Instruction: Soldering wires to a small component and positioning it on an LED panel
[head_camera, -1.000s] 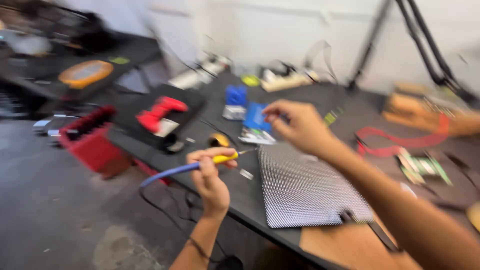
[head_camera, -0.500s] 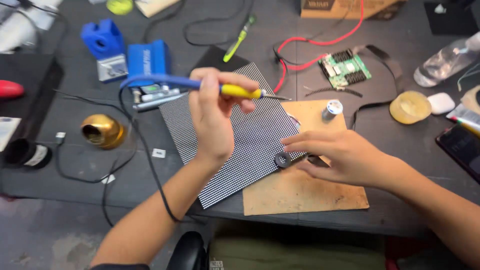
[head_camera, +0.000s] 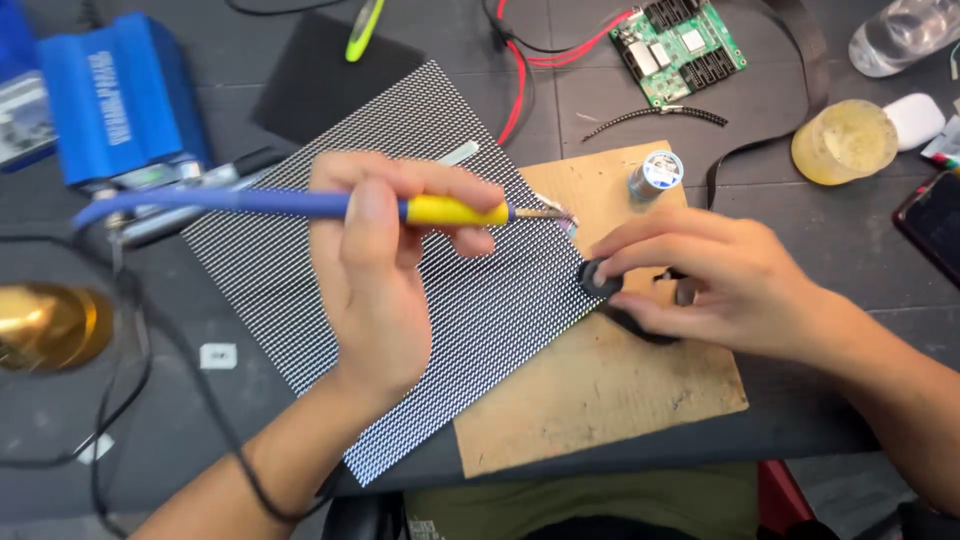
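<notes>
Left hand (head_camera: 375, 270): closed around the blue-and-yellow soldering iron (head_camera: 300, 205), held level over the dotted LED matrix panel (head_camera: 400, 250), tip pointing right and just short of the right hand's fingers; half a second ago it sat in much the same pose, while a second ago it was held low at the worktop's near edge, so the iron has been brought into position at the work. Right hand (head_camera: 720, 280): fingers pinched on a small black round part (head_camera: 600, 280), pressed down at the panel's right edge where it meets the brown board (head_camera: 600, 390); a second ago this hand was raised over the far side of the worktop, now it is settled and steadying the piece. Solder spool (head_camera: 655, 175): upright on the board, just beyond the right hand. Green circuit board (head_camera: 680, 45): far right, with red wires (head_camera: 520, 75). Blue box (head_camera: 115, 95): far left. Brass-coloured round object (head_camera: 45, 325): left edge. Dark worktop (head_camera: 850, 230): carries all.
</notes>
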